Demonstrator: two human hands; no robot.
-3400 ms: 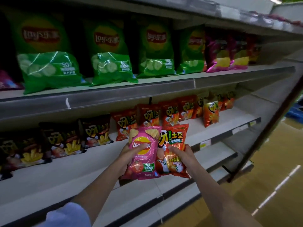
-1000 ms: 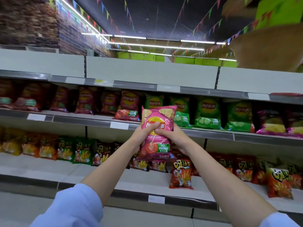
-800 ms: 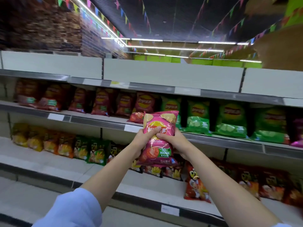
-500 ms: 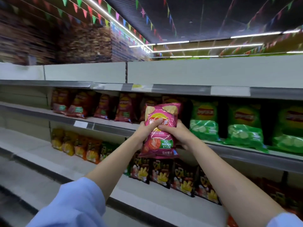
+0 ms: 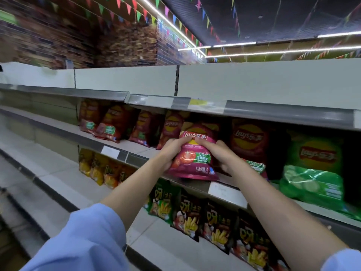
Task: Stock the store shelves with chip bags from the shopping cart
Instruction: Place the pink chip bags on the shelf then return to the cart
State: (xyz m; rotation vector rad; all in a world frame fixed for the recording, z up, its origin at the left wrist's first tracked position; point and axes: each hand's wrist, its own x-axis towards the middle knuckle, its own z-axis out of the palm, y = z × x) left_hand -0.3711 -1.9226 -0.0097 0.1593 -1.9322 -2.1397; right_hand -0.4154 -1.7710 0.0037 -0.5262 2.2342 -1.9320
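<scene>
A pink chip bag [image 5: 193,160] with a tomato picture stands upright on the front of the middle shelf [image 5: 136,156], in a gap between two red chip bags. My left hand [image 5: 172,151] grips its left side and my right hand [image 5: 216,155] grips its right side, thumbs near the logo. The shopping cart is out of view.
Red chip bags [image 5: 115,126] line the shelf to the left, another red bag [image 5: 248,141] and a green bag [image 5: 314,169] stand to the right. The lower shelf holds yellow bags [image 5: 97,169] and dark fries bags [image 5: 216,222]. The top shelf edge [image 5: 254,110] overhangs.
The orange bag that my right hand held left it earlier. Since then both hands have carried the pink bag left along the aisle and set it down onto the middle shelf.
</scene>
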